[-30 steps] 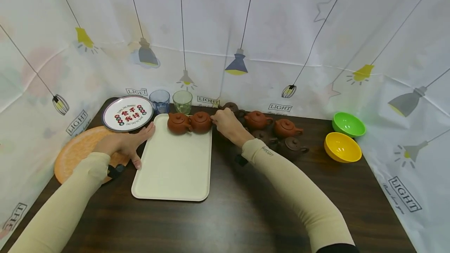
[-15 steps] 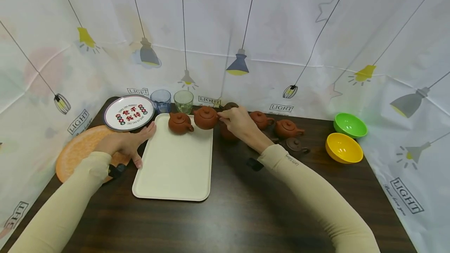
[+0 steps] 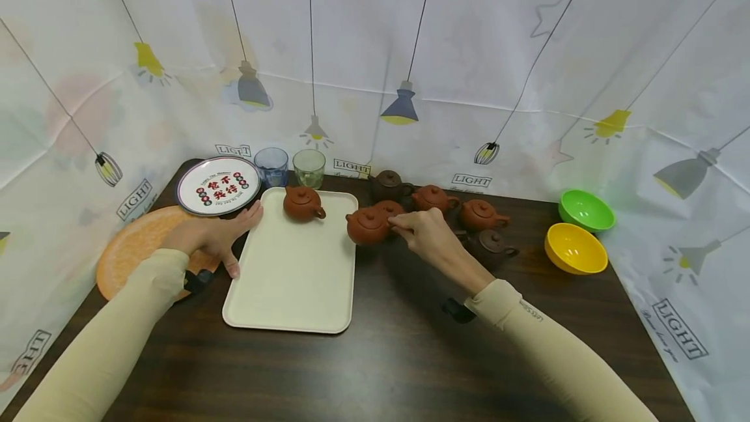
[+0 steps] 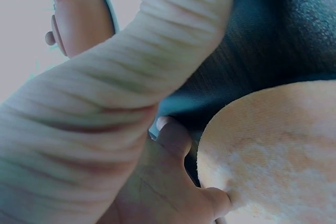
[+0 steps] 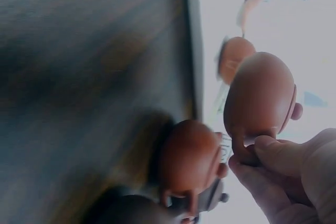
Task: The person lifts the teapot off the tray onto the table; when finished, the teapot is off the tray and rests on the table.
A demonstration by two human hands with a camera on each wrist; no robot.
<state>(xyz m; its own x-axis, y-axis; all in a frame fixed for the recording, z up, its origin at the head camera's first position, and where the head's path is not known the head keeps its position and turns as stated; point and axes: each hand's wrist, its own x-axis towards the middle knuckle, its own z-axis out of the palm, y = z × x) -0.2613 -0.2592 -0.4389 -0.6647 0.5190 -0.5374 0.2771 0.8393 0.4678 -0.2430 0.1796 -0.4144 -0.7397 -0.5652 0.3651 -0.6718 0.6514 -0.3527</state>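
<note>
My right hand (image 3: 432, 234) pinches the handle of a small reddish-brown clay teapot (image 3: 366, 225). In the right wrist view this teapot (image 5: 262, 95) hangs above the table, thumb and fingertips on its handle. It is just beyond the right edge of the cream tray (image 3: 295, 266). A second reddish-brown teapot (image 3: 301, 204) sits at the tray's far end. Spread fingers of my left hand (image 3: 213, 236) rest along the tray's left edge. Directly behind the held teapot stands another reddish-brown one (image 3: 389, 208), partly covered by it.
More teapots, reddish (image 3: 432, 198) and dark brown (image 3: 491, 246), cluster right of the tray. Green (image 3: 583, 209) and yellow (image 3: 575, 249) bowls stand far right. Back left are a white plate (image 3: 218, 185), blue (image 3: 272, 167) and green (image 3: 309, 168) glasses, and an orange round mat (image 3: 131, 246).
My right hand has lifted the teapot from the tray's far right corner and carried it right and nearer, off the tray. My left hand stays at the tray's edge.
</note>
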